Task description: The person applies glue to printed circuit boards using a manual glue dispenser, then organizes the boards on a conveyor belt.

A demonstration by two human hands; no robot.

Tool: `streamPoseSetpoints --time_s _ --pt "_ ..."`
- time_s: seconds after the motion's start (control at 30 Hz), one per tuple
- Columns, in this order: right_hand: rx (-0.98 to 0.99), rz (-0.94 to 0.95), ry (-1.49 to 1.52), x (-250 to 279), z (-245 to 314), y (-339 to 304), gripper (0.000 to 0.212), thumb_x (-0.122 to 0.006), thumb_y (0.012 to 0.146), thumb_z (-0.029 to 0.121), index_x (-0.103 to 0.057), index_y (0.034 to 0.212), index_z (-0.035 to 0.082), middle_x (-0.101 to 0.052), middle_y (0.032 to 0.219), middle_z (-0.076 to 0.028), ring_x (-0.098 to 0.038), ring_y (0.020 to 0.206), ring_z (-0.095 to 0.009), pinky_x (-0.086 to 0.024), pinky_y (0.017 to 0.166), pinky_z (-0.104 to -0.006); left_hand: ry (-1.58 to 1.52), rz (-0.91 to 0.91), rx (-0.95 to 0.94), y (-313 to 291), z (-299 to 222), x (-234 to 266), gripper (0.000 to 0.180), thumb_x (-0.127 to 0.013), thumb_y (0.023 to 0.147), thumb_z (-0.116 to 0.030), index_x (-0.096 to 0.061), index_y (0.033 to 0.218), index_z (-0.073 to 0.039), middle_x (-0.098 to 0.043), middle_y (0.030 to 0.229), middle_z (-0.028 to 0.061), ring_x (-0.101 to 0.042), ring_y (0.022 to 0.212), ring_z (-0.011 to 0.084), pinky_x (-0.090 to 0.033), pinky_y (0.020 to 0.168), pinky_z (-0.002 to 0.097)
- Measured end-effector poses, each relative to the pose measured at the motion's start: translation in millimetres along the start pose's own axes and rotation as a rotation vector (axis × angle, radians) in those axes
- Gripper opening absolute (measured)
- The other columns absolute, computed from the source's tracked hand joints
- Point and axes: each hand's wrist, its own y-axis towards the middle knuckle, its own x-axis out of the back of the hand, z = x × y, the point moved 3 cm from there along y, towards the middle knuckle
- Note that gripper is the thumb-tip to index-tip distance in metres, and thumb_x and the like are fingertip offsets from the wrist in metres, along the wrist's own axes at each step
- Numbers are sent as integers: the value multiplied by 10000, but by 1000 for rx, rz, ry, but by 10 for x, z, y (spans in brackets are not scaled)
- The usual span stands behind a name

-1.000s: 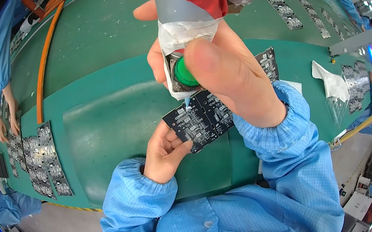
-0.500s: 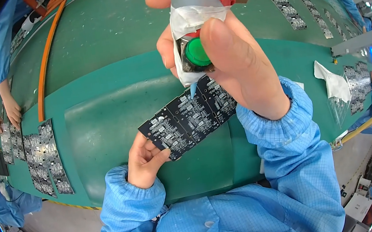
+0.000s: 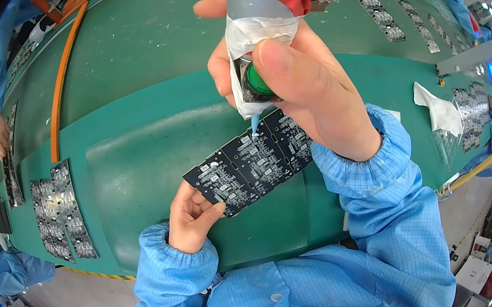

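Observation:
My left hand [image 3: 191, 218] grips the lower left end of a black circuit board panel [image 3: 247, 162] and holds it tilted above the green mat [image 3: 136, 168]. My right hand [image 3: 307, 99] is closed around a dispenser tool [image 3: 266, 20] wrapped in grey and red tape, my thumb beside its green button [image 3: 258, 81]. The tool's pale blue nozzle tip [image 3: 254, 125] touches the upper edge of the panel near its middle. Blue sleeves cover both forearms.
Several more black board panels [image 3: 58, 215] lie at the left of the mat. An orange strip [image 3: 63, 84] runs up the table. A white cloth [image 3: 436, 110] and a clear bag lie right. Other people in blue work at the left and far right.
My left hand has slid the panel leftward under the nozzle, so more of the board shows left of the tip. My right hand stays on the tool, slightly raised.

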Motion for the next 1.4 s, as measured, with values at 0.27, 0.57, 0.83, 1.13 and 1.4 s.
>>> streamPoseSetpoints --time_s 0.27,0.57,0.83,1.13,1.4 --pt "-4 -67 -162 -14 -79 5 821 -331 755 670 -318 1215 -11 -523 784 -51 -483 688 -83 -378 574 -214 20 -27 19 -41 29 34 534 -425 734 160 -307 1232 3 -519 1111 123 -523 999 182 -430 826 271" --pt "89 53 35 7 132 -21 577 -500 840 353 -259 1236 10 -450 979 -30 -433 822 -73 -399 681 -221 -8 -132 30 -297 45 294 563 -418 712 161 -296 1239 6 -525 1095 141 -537 977 200 -434 806 272" --pt "116 10 14 11 150 -10 510 -505 843 254 -267 1233 28 -443 959 -20 -420 790 -71 -390 652 -215 -4 -144 7 -375 42 355 566 -450 710 160 -308 1235 6 -536 1080 138 -544 962 198 -440 799 273" --pt "-50 -73 -89 -17 -8 7 651 -435 789 485 -312 1214 8 -502 796 -63 -456 694 -94 -358 584 -222 19 -159 20 -383 63 355 561 -474 714 146 -314 1233 4 -549 1059 123 -557 922 174 -449 743 240" --pt "-27 -87 -149 25 -29 26 803 -325 760 664 -305 1218 4 -512 802 -54 -472 705 -85 -369 596 -216 51 -149 18 -379 53 369 554 -481 718 130 -314 1231 3 -548 1053 120 -562 897 162 -451 715 233"
